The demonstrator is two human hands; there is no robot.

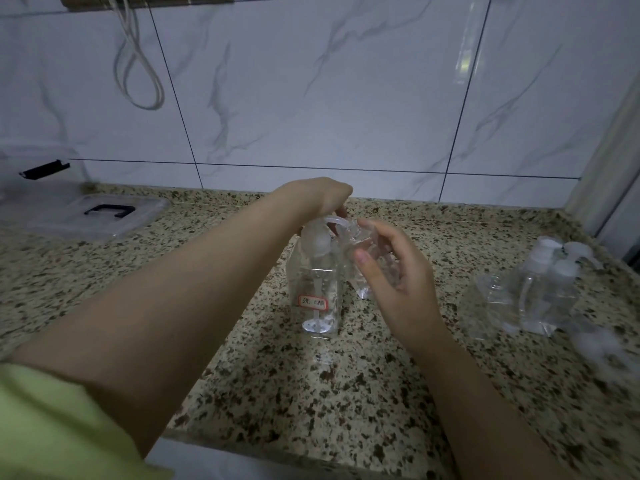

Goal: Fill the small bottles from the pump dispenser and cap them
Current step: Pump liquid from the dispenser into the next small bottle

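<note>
A clear pump dispenser (317, 292) with a red-edged label stands at the middle of the speckled granite counter (311, 382). My left hand (320, 197) rests on top of its pump head, fingers bent down over it. My right hand (391, 271) holds a small clear bottle (367, 261) tilted, its mouth close to the pump's spout. Most of that bottle is hidden behind my fingers and blurred.
A group of small clear bottles with white caps (543, 292) stands at the right, with loose white caps (602, 348) in front of it. A clear plastic box lid with a black handle (104, 213) lies at the far left. A marble-tiled wall (311, 98) backs the counter.
</note>
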